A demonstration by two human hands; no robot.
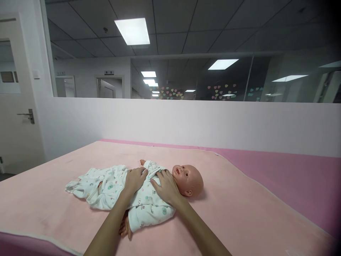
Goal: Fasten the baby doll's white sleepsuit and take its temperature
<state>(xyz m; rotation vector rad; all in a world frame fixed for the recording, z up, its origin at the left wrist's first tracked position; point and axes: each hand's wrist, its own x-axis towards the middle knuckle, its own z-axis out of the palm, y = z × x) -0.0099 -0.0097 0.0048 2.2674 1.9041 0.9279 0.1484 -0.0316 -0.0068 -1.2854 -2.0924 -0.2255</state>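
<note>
Blanket [226, 199], 3 o'clock of doll's head [190, 179]: bare, open for passing.
Blanket, 9 o'clock of doll's legs [80, 186]: bare out to the near left edge.
Strip at 12 o'clock, between doll [138, 193] and white wall [186, 121]: open, uncluttered.
Wall: closed off the far side.
Centre: blocked by doll lying across, head at 3 o'clock.
Chest of doll: taken up by left hand [135, 179] and right hand [165, 185], side by side, almost touching.
6 o'clock: crossed by both forearms and doll's near sleeve [149, 215].
Door [18, 106]: at 10 o'clock, shut.
</note>
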